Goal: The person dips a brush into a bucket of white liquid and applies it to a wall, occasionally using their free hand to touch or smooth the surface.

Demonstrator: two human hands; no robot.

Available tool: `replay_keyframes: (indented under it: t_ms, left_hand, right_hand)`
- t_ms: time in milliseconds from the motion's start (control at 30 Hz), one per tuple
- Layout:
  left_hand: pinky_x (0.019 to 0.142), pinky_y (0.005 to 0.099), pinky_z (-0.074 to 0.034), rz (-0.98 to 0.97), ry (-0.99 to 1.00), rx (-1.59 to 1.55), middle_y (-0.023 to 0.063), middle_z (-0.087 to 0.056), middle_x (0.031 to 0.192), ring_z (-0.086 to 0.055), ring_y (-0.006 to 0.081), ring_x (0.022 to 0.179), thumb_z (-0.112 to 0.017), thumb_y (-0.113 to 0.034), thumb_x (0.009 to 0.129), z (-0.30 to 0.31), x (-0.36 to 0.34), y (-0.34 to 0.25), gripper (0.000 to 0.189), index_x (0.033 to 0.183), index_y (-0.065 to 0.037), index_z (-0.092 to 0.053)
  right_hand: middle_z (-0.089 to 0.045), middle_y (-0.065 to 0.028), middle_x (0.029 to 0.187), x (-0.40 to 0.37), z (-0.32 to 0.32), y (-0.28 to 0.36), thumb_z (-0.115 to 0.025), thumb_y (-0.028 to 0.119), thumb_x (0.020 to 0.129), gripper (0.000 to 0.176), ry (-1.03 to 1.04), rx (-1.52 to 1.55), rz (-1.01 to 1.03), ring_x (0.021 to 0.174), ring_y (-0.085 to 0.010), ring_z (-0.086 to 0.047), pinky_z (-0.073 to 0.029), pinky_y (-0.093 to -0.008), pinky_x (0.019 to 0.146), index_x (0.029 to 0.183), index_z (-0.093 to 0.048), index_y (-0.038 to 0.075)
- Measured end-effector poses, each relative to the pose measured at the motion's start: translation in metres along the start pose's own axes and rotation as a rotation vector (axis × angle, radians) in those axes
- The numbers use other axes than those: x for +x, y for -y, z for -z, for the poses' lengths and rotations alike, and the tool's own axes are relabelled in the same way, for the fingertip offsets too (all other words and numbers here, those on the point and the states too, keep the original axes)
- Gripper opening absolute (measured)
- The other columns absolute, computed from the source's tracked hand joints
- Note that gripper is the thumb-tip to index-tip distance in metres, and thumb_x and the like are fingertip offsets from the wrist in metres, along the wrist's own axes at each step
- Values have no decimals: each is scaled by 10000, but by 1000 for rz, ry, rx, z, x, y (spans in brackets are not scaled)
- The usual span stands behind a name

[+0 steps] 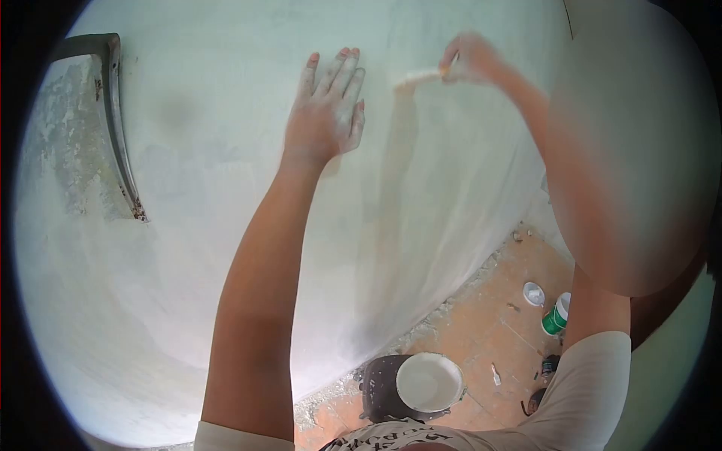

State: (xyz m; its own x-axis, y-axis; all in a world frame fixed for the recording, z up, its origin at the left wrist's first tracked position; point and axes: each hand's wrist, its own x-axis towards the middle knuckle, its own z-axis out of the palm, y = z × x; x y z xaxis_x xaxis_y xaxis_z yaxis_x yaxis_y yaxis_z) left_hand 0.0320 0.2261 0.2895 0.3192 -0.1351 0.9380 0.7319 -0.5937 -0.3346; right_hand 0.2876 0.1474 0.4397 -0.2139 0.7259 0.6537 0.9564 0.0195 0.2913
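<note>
My left hand, dusted white, lies flat with fingers stretched out against the pale wall. To its right, my right hand is closed around one end of a pale, narrow tool. The tool reaches left from my fingers across the wall, with a shadow below it. Motion smears this hand and the tool, so its exact kind cannot be made out.
A metal-edged recess is at the upper left. Below, on the tiled floor, stand a white bucket on a dark, spattered base and a green-and-white tub near a white lid. A smeared round blur covers the right side.
</note>
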Motion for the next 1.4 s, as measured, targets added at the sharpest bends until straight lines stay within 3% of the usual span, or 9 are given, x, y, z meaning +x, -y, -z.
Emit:
replay_keyframes:
  t_ms: [100, 167, 467, 533, 700, 900, 1033, 1267, 1400]
  left_hand:
    - [1179, 480, -195, -16, 47, 2, 70, -389, 1483, -321, 192, 1394, -496, -219, 869, 0, 0, 0, 437, 1267, -44, -542]
    - [1182, 474, -191, -38, 48, -33, 67, -389, 1483, -315, 189, 1396, -500, -224, 872, 0, -2, 1, 438, 1268, -42, -542]
    - [1193, 466, -172, -74, 107, -75, 43, -390, 1484, -314, 183, 1397, -534, -251, 876, 5, -2, -1, 455, 1286, -53, -538]
    - [1194, 468, -168, -83, 127, -90, 41, -387, 1486, -316, 184, 1396, -539, -255, 875, 6, -2, -1, 466, 1296, -58, -529]
    - [1189, 479, -174, -107, 133, -117, 43, -396, 1481, -323, 193, 1393, -558, -256, 860, 8, -1, -2, 486, 1305, -67, -518]
    - [1186, 490, -178, -98, 130, -121, 50, -410, 1473, -341, 199, 1385, -584, -244, 827, 8, -1, -4, 509, 1301, -72, -512]
    - [1184, 493, -180, -81, 118, -110, 52, -412, 1472, -346, 201, 1383, -582, -242, 825, 9, -1, -5, 505, 1297, -74, -513]
    - [1180, 493, -189, -57, 77, -132, 61, -441, 1448, -370, 219, 1370, -565, -222, 815, 9, -2, -4, 493, 1285, -80, -518]
    - [1177, 490, -196, -49, 44, -115, 71, -454, 1435, -376, 230, 1367, -545, -236, 826, 7, -2, -3, 476, 1272, -74, -524]
  right_hand:
    - [-697, -124, 767, 21, 70, 35, -829, 189, 597, 213, 27, 80, -164, 706, -305, -653, -520, -367, 667, 769, -739, 100]
    - [-694, -104, 1014, 9, 103, 87, -726, 126, 814, 175, -244, 25, -543, 949, -232, -645, -505, -364, 875, 967, -705, 44]
    - [-688, -172, 770, 60, 22, -22, -755, 133, 696, 136, -647, -54, -180, 705, -342, -662, -526, -389, 657, 813, -725, 72]
    - [-680, -200, 881, 32, -19, 0, -515, 63, 847, 169, -467, -10, -234, 895, -374, -654, -525, -442, 746, 892, -676, 39]
    - [-646, -227, 784, -58, -92, 27, -616, 30, 790, 69, -502, 99, -212, 752, -392, -636, -503, -424, 654, 821, -675, 15]
    - [-646, -154, 804, -100, -71, 17, -714, 67, 717, 76, 44, 406, -276, 692, -321, -608, -494, -373, 660, 777, -672, 46]
    - [-645, -87, 924, -49, -30, -19, -839, 219, 578, 229, 223, 107, -80, 952, -259, -573, -463, -365, 828, 723, -702, 106]
    - [-720, -87, 939, 25, 86, 27, -770, 169, 767, 233, 63, -116, -361, 869, -234, -667, -522, -365, 818, 964, -723, 56]
    - [-715, -106, 951, 42, 103, 15, -760, 169, 779, 219, -385, 7, -394, 876, -238, -665, -518, -368, 816, 952, -721, 41]
